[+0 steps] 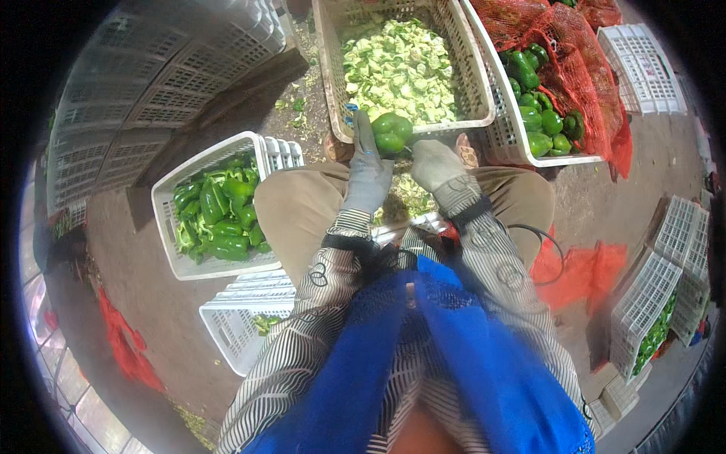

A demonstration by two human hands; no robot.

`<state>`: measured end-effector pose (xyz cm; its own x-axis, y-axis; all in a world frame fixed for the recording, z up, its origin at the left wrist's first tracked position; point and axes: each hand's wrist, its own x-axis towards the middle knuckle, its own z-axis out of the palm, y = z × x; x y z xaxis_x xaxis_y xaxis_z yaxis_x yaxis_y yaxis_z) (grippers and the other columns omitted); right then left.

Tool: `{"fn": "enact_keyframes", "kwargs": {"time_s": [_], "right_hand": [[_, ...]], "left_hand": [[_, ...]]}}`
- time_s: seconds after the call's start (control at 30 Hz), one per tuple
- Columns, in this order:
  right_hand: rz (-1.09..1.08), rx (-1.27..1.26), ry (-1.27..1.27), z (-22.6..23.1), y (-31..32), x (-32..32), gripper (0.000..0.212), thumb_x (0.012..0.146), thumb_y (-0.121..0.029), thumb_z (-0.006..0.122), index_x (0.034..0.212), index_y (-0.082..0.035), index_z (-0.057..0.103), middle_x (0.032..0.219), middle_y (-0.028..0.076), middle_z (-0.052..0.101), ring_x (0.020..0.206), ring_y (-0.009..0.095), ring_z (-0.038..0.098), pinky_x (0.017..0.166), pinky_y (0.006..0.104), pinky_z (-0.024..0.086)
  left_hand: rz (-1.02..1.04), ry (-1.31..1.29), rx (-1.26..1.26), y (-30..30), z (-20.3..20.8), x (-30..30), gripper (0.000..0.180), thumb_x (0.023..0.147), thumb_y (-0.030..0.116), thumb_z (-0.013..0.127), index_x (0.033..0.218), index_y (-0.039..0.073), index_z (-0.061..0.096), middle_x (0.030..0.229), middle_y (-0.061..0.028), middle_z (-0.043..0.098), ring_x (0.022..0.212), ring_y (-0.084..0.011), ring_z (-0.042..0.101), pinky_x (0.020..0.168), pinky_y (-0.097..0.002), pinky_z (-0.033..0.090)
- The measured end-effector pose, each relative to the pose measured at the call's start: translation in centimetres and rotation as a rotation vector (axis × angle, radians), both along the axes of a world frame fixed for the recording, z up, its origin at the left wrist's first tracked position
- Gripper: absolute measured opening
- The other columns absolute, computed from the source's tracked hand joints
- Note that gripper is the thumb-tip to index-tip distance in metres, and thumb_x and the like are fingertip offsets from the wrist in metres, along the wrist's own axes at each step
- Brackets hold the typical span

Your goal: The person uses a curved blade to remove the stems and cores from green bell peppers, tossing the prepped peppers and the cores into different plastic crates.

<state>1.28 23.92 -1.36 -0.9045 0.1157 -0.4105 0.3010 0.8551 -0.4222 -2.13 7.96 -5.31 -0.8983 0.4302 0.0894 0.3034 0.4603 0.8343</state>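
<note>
My left hand (pixel 368 168), in a grey glove, holds a whole green bell pepper (pixel 392 134) in front of my knees. Close to the pepper's right side, my gloved right hand (pixel 437 165) is closed. A thin dark edge shows between that fist and the pepper, but what the fist grips is hidden. Just beyond both hands is a whitish plastic crate (pixel 484 106) with many pale green pepper cores (pixel 401 72) in it. More pale pieces (pixel 414 195) lie below my hands, between my legs.
To the right, a white crate (pixel 560 160) holds green peppers (pixel 541 121) and a red mesh sack (pixel 578 60). At left, another crate (pixel 168 246) holds hollowed green peppers (pixel 223 212), beside nested crates (pixel 238 329). Stacked crates (pixel 144 98) stand far left; tilted crates (pixel 643 310) stand right.
</note>
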Motion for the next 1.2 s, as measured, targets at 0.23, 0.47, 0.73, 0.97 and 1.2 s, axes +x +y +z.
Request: {"fn": "enact_keyframes", "kwargs": {"time_s": [0.23,0.47,0.73,0.97,1.2], "right_hand": [[-0.272,-0.349,-0.081,-2.4,-0.9,-0.7,0.025,0.086,-0.013,0.056,0.097,0.004,0.071,0.100,0.029,0.069,0.100,0.042,0.068,0.090,0.0482,0.054],[-0.062,-0.119,-0.051,-5.5,-1.2,-1.9,0.023,0.087,-0.012,0.058,0.095,0.002,0.073,0.097,0.027,0.070,0.097,0.040,0.070,0.086,0.0471,0.056],[-0.166,-0.190,-0.160,-4.6,-1.7,-4.0,0.025,0.084,-0.011,0.056,0.094,0.006,0.072,0.097,0.031,0.069,0.096,0.043,0.069,0.087,0.0492,0.055],[-0.142,-0.155,-0.020,-1.7,0.1,-1.2,0.023,0.083,-0.012,0.058,0.090,0.005,0.072,0.091,0.030,0.069,0.094,0.043,0.070,0.084,0.0492,0.056],[-0.216,-0.169,-0.130,-6.1,-1.0,-1.3,0.023,0.085,-0.013,0.058,0.091,0.002,0.073,0.096,0.029,0.070,0.098,0.042,0.070,0.086,0.0490,0.056]], "left_hand": [[0.106,-0.116,0.159,0.3,1.7,-0.8,0.110,0.079,0.018,0.082,0.160,0.003,0.008,0.159,-0.0264,0.027,0.145,-0.0369,0.035,0.117,-0.0410,0.035],[0.257,-0.095,0.156,1.4,1.6,-4.2,0.089,0.080,0.022,0.083,0.151,0.000,0.034,0.146,-0.0251,0.046,0.132,-0.0325,0.051,0.108,-0.0406,0.046],[0.396,-0.206,0.181,2.1,1.8,-7.4,0.075,0.084,0.026,0.081,0.143,-0.004,0.046,0.136,-0.0241,0.054,0.122,-0.0300,0.056,0.103,-0.0382,0.047],[0.447,-0.241,0.316,3.7,3.1,-4.8,0.072,0.087,0.021,0.078,0.144,-0.005,0.043,0.134,-0.0219,0.055,0.117,-0.0260,0.056,0.101,-0.0363,0.047],[0.543,-0.437,0.475,2.7,-0.4,-7.1,0.052,0.094,0.019,0.071,0.135,-0.004,0.051,0.123,-0.0166,0.058,0.105,-0.0224,0.059,0.091,-0.0327,0.050]]}}
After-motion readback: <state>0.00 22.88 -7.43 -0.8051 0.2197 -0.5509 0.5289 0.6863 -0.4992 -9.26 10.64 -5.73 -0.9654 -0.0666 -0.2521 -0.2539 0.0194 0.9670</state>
